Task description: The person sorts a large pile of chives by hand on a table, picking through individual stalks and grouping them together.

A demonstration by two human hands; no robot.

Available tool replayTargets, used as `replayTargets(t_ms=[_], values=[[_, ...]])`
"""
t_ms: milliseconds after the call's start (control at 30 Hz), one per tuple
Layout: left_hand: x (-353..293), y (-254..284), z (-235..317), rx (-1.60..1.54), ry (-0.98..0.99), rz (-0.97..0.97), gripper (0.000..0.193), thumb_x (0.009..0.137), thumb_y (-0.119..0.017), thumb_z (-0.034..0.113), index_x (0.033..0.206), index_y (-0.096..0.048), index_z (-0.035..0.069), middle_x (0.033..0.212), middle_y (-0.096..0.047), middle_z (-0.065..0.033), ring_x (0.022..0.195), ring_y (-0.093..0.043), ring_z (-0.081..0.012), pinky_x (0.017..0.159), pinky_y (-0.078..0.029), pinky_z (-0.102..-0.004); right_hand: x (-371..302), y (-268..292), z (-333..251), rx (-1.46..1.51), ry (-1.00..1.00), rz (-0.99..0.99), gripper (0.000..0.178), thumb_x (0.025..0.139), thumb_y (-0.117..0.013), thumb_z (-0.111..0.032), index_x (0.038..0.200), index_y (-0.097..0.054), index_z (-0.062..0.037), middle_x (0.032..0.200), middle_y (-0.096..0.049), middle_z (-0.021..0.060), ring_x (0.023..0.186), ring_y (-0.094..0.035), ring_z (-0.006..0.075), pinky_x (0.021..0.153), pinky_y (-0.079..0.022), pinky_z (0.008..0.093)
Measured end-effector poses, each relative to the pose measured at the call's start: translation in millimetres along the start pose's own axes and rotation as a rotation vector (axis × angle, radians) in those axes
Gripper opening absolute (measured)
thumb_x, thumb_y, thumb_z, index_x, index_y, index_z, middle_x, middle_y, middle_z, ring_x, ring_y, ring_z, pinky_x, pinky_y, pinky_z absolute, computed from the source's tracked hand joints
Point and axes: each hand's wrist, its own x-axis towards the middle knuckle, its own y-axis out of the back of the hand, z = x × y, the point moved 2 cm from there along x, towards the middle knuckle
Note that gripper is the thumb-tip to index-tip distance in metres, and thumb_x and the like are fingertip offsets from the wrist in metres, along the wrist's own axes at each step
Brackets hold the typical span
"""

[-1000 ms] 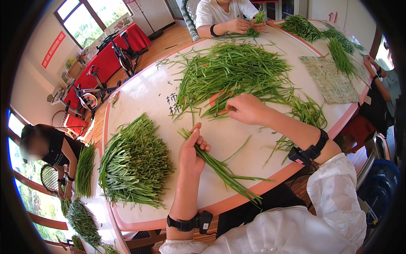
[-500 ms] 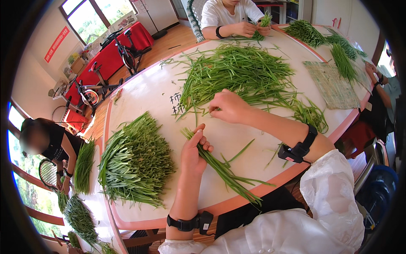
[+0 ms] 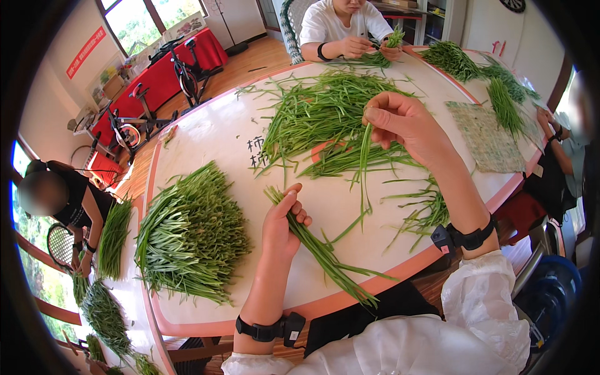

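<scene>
My left hand [image 3: 282, 225] is closed around a slim bunch of long chive-like green stalks [image 3: 331, 265], whose lower ends fan out over the table's near edge. Raised above the middle of the table, my right hand [image 3: 400, 125] pinches a few thin green stalks [image 3: 365, 169] between thumb and fingers, and they dangle straight down. Behind it spreads a large loose heap of the same stalks [image 3: 319, 115]. Left of my left hand lies a thick stack of aligned stalks [image 3: 194, 240]. A smaller scatter of stalks [image 3: 428, 203] sits by my right forearm.
The white table [image 3: 206, 137] has a pink border. Across it, a person in white [image 3: 340, 28] handles stalks. Another person in black [image 3: 84, 200] works at the left, and a third is partly visible at the right. A woven mat [image 3: 484, 137] lies at the right; a blue water jug [image 3: 547, 294] stands below.
My right hand has risen and moved right from the heap's edge, now with a few stalks hanging from it. Some stalks have shifted toward my right forearm. The left hand keeps its bunch.
</scene>
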Motion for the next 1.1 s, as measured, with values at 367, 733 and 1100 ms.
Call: replayTargets(t_ms=[367, 733, 1100], values=[[-13.4, -19.4, 6.5, 0.092, 0.037, -0.263, 0.031, 0.084, -0.058, 0.02, 0.108, -0.051, 0.003, 0.062, -0.035, 0.0024, 0.051, -0.036, -0.009, 0.048, -0.036, -0.0255, 8.6, -60.9, 53.5, -0.236, -0.08, -0.332, 0.022, 0.076, -0.069, -0.021, 0.078, -0.063, -0.0007, 0.071, -0.061, 0.0015, 0.063, -0.053, 0.0076, 0.058, -0.042, 0.0222], [-11.0, -15.3, 5.3, 0.203, -0.086, 0.001, 0.025, 0.083, -0.062, 0.017, 0.1, -0.058, -0.001, 0.057, -0.037, 0.0032, 0.049, -0.037, -0.0084, 0.046, -0.034, -0.0252, 6.9, -74.1, 85.1, -0.151, -0.323, -0.344, 0.036, 0.08, -0.063, -0.038, 0.078, -0.064, -0.0022, 0.066, -0.06, 0.0017, 0.061, -0.056, 0.0083, 0.055, -0.045, 0.0215], [-13.3, -17.4, 4.8, 0.383, -0.207, 0.095, 0.025, 0.081, -0.061, 0.011, 0.101, -0.055, -0.003, 0.057, -0.041, 0.0015, 0.048, -0.038, -0.0082, 0.044, -0.033, -0.0249, -2.6, -69.7, 95.0, -0.031, -0.234, -0.327, 0.023, 0.084, -0.061, -0.024, 0.082, -0.064, -0.0022, 0.07, -0.059, 0.0009, 0.063, -0.054, 0.0085, 0.059, -0.044, 0.0212]])
